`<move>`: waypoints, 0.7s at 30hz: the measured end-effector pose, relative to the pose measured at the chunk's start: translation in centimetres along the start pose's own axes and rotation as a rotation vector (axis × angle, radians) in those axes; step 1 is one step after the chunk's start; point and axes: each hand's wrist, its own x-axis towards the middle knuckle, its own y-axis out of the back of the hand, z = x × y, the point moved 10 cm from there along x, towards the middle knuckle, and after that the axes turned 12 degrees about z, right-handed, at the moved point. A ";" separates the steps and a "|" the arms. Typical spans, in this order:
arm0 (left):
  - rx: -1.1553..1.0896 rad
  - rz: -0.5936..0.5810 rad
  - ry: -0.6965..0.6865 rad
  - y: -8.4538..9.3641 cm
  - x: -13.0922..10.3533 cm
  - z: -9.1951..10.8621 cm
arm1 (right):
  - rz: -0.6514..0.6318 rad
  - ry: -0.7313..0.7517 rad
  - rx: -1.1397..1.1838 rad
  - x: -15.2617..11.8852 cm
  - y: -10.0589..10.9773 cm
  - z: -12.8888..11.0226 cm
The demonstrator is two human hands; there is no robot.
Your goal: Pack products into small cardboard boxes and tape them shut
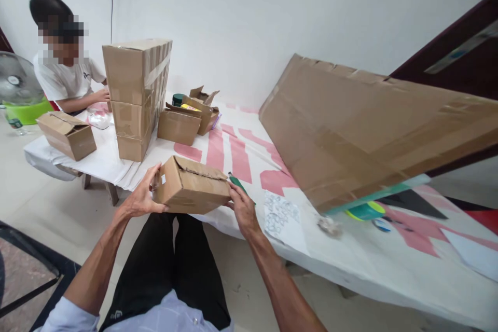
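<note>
A small brown cardboard box [200,187] is held between my two hands at the near edge of the table. My left hand [140,196] grips its left end, thumb below and fingers along the side, close to a small white label. At the opposite end, my right hand [243,208] is closed against the box. A slim green tool with a dark tip [235,181] shows by the right fingers; it resembles a utility knife, and whether it is gripped or lies behind them I cannot tell. The top flaps meet at a rough, slightly raised seam.
Stacked taped boxes [128,98] rise at left, beside another box [69,135]. Opened boxes [181,124] hold items behind mine. A large cardboard sheet [373,135] leans at right, near a tape roll [365,211] and a printed sheet [284,220]. A person [70,72] sits across.
</note>
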 end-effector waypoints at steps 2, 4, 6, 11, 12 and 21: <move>-0.003 0.012 0.002 -0.3 0.0 0.7 | 0.006 -0.132 0.060 0.3 0.3 1.8; -0.013 0.023 0.005 -0.5 0.1 1.3 | 0.013 -0.195 0.104 0.4 0.4 2.7; -0.015 0.028 -0.009 -0.6 0.3 1.8 | 0.012 -0.205 0.123 0.5 0.4 2.9; -0.005 0.018 -0.047 -0.9 0.5 2.6 | -0.005 -0.195 0.121 0.8 0.4 2.9; -0.009 0.022 -0.051 -0.9 0.6 2.7 | -0.010 -0.185 0.104 0.9 0.6 2.9; 0.056 0.056 -0.076 0.6 0.9 3.9 | 0.138 0.340 -0.227 2.7 3.7 -7.3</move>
